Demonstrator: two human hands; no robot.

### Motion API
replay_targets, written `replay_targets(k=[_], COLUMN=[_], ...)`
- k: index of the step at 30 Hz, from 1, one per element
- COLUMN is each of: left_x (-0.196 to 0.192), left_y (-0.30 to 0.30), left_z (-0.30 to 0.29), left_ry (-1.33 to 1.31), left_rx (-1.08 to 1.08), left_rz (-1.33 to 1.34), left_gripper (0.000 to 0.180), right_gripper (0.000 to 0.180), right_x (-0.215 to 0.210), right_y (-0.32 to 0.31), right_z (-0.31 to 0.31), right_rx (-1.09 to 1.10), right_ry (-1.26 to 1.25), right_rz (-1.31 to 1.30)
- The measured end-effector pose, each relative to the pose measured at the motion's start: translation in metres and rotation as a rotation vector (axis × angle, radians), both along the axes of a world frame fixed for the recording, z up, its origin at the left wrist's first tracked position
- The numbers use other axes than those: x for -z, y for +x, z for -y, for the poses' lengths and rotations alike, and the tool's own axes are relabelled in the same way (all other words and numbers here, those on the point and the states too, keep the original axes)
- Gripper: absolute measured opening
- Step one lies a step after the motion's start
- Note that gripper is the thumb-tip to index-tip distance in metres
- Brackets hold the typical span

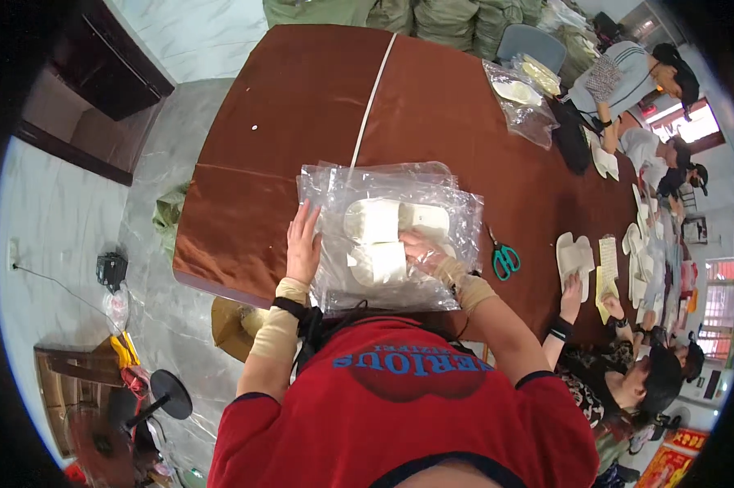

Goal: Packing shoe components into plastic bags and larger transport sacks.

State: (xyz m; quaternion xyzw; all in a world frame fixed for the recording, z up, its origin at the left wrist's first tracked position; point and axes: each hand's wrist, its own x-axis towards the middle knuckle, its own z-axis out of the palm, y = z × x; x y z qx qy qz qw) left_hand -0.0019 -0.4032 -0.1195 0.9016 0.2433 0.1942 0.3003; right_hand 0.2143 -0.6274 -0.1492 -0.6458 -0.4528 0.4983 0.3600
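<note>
A pair of white slippers [381, 221] with broad straps lies at the table's near edge, among clear plastic bags [465, 213] spread in a loose stack. My left hand [304, 246] rests on the left edge of the bags, its fingers stretched out and pointing away from me. From the right, my right hand [422, 249] reaches over the slippers, fingers bent and closed on the lower slipper near its strap. Clear film shows around its wrist, and its fingertips are partly hidden. Beige wraps cover both my wrists.
Teal-handled scissors [505, 260] lie right of the bags on the brown-covered table [302, 106]. More slippers [575, 259] lie by a co-worker's hands [573, 294] at the right. A bagged slipper [517, 91] sits at the far right, and sacks [444, 20] stand behind the table.
</note>
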Motion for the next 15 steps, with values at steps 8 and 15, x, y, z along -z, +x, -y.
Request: replay_targets(k=[8,15], left_x=[0.02,0.049], left_y=[0.022,0.007], left_z=[0.016,0.017], left_ry=[0.286,0.249], left_rx=[0.218,0.05], left_rz=[-0.221,-0.308], left_gripper=[0.059,0.076], right_gripper=[0.035,0.035], right_x=[0.015,-0.039], right_y=[-0.001,0.038], right_z=[0.004,0.108], right_rx=[-0.11,0.403], right_ry=[0.369,-0.097], right_rz=[0.694,0.838])
